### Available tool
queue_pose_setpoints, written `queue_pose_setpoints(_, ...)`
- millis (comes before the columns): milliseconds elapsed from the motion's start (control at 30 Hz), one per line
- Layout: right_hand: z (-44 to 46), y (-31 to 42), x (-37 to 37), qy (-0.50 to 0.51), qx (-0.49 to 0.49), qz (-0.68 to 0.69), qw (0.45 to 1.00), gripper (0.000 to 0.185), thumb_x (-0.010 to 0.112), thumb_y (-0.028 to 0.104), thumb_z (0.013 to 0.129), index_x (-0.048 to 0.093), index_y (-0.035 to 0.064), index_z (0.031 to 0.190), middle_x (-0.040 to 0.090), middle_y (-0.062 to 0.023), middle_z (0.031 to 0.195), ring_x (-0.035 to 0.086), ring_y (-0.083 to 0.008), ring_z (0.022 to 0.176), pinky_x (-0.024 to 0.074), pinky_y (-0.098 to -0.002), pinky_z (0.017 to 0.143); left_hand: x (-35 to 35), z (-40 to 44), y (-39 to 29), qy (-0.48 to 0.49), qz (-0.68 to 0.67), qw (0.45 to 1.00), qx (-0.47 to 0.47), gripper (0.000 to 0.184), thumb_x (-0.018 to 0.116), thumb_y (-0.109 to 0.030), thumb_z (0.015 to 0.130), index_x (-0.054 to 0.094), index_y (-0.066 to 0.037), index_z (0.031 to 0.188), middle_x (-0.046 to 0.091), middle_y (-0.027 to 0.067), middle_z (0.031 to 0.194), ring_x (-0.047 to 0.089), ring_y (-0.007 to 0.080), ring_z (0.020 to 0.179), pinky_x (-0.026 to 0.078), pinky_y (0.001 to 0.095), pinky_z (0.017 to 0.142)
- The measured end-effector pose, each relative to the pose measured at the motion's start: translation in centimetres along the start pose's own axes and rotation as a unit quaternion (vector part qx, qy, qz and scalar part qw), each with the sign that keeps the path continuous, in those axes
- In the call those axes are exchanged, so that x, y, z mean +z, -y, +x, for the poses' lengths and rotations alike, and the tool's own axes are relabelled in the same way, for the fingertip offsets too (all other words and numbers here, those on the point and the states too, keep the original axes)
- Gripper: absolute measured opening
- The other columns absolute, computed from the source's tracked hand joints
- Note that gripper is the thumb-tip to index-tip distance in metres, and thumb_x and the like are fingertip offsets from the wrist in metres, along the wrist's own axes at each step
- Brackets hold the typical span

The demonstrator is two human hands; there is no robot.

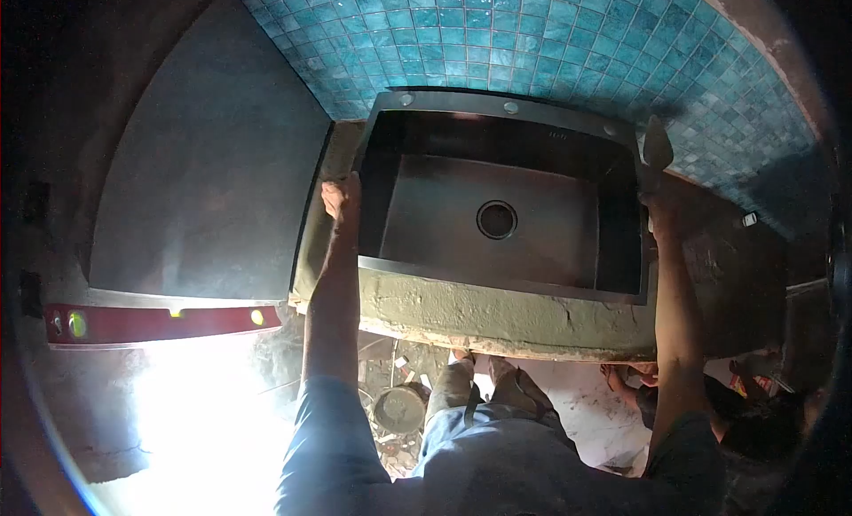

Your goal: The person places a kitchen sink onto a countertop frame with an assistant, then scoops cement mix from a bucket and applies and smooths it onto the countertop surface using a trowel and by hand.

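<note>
A dark metal kitchen sink [426,201] with a round drain hole sits on a rough mortar-covered ledge [479,316], in front of the tiled wall. My left hand [340,196] is closed on the sink's left rim, fingers curled at the edge. On the opposite side my right hand [659,216] grips the right rim; its fingers are partly hidden in shadow. Just beyond that hand points the leaf-shaped blade of a trowel [658,145]. Whether its handle lies under my fingers, I cannot tell.
Blue-green mosaic tiles [497,37] cover the back wall. A grey slab [213,170] stands left of the sink, with a red spirit level [169,325] along its front. A bucket [399,409] is on the littered floor. Another person [763,423] is low at right.
</note>
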State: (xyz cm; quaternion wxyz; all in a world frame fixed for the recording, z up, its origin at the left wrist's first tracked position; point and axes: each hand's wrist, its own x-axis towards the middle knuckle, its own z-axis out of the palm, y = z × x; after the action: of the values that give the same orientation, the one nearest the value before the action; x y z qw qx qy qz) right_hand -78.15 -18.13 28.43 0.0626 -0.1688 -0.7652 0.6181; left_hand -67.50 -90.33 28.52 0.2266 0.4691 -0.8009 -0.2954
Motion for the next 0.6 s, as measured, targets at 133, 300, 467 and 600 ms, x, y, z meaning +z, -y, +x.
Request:
queue_pose_setpoints(133,-11.6,8.4,1.0,-0.071,0.001,-0.121,0.99,0.012,0.069,0.007,0.081,0.06,0.0007,0.081,0.055,-0.0046,0.075,0.054,-0.0206,0.072,0.044,-0.0404,0.072,3.6,3.0,4.0,0.0,0.053,0.996,0.069,0.069,0.071,-0.059,0.074,0.066,0.0,0.109,0.066,0.0241,0.113,0.065,0.0395,0.106,0.052,0.0494,0.088)
queue_pose_setpoints(300,-17.7,1.8,-2.6,-0.099,-0.175,-0.214,0.956,0.02,0.072,0.01,0.079,0.057,-0.0016,0.072,0.054,-0.0091,0.062,0.048,-0.021,0.059,0.0424,-0.0413,0.062,-5.0,-1.7,0.6,0.16,0.147,0.973,0.071,0.083,0.074,-0.064,0.072,0.064,0.004,0.117,0.065,0.0248,0.118,0.062,0.0396,0.114,0.05,0.0494,0.092)
queue_pose_setpoints(467,-22.0,6.6,-1.3,-0.106,0.004,-0.272,0.956,0.028,0.076,0.014,0.075,0.056,-0.0043,0.069,0.061,-0.0178,0.068,0.058,-0.0286,0.065,0.0445,-0.045,0.066,-4.8,-2.6,1.8,0.113,0.07,0.978,0.161,0.076,0.077,-0.058,0.072,0.065,0.004,0.115,0.066,0.0252,0.114,0.063,0.0403,0.11,0.05,0.0489,0.092)
queue_pose_setpoints(600,-21.2,7.8,-0.4,-0.106,0.005,-0.353,0.929,0.03,0.08,0.018,0.072,0.062,-0.0054,0.076,0.067,-0.0202,0.077,0.066,-0.033,0.078,0.0476,-0.0463,0.072,-3.9,-1.5,2.4,0.11,0.048,0.986,0.112,0.066,0.077,-0.055,0.074,0.068,0.003,0.105,0.068,0.0232,0.108,0.064,0.0397,0.106,0.049,0.0489,0.093)
